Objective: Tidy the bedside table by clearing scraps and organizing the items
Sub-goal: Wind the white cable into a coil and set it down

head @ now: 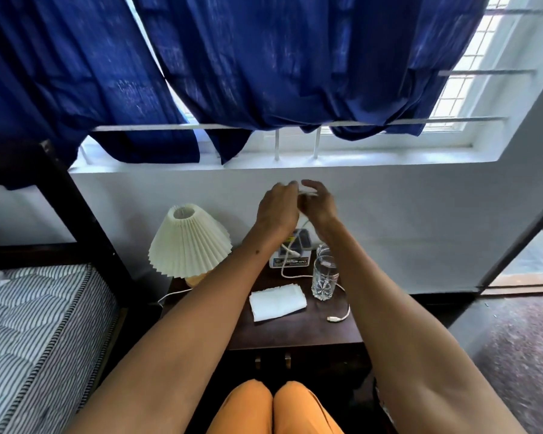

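Both my hands are raised above the back of the dark wooden bedside table point(295, 333). My left hand point(278, 208) and my right hand point(318, 202) meet with curled fingers around a white cable point(284, 270). From my hands the cable hangs past a small white box point(290, 255), loops over the tabletop and ends in a plug near the right edge. A folded white tissue point(278, 302) lies mid-table. A clear drinking glass point(325, 277) stands to its right, with a second glass behind it.
A pleated cream lamp point(190, 239) stands on the table's left back corner, its cord trailing left. A bed with a striped mattress point(35, 324) and dark frame is at the left. Blue curtains point(264, 64) hang over the window sill above. An open doorway lies to the right.
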Motion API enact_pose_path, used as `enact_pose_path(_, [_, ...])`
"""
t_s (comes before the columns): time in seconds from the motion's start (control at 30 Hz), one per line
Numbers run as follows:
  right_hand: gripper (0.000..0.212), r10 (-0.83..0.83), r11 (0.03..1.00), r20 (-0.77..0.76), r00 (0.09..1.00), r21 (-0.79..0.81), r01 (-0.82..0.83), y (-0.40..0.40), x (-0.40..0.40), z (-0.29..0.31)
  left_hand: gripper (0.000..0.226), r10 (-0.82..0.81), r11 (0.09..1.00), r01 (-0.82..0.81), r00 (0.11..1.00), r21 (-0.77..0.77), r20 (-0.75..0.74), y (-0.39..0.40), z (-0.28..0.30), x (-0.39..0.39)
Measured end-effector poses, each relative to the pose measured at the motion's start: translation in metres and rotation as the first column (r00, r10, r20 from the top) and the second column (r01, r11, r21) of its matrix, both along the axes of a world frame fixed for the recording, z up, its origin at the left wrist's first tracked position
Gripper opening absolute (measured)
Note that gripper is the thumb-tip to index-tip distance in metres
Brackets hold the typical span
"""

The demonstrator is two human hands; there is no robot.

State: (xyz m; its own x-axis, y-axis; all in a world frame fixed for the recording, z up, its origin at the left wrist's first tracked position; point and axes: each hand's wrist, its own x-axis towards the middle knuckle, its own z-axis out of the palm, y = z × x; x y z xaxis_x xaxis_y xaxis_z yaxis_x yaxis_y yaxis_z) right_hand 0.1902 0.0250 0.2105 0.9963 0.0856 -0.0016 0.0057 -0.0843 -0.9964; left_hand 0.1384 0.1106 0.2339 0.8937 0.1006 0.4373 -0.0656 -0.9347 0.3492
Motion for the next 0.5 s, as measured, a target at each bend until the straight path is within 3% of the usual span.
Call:
enact_pose_path(0.17, [0.025, -0.191, 0.949, 0.283, 0.940, -0.192, 0.251, -0.020, 0.009, 0.046, 0.016, -0.067, 0.997, 0.069, 0.997, -0.042, 0.048, -0.011, 0.016, 0.012])
enact_pose_path(0.33, [0.023, -0.310, 0.916, 0.403, 0.861, -0.116, 0.383, -0.038, 0.013, 0.087, 0.013, -0.091, 0.965, 0.071, 0.993, -0.251, -0.070, -0.002, 0.003, 0.018])
enact_pose_path(0.5, [0.032, -0.388, 0.889, 0.465, 0.796, -0.038, 0.456, -0.040, 0.002, 0.120, 0.020, -0.127, 0.858, 0.063, 0.988, -0.510, -0.091, 0.019, -0.014, 0.013])
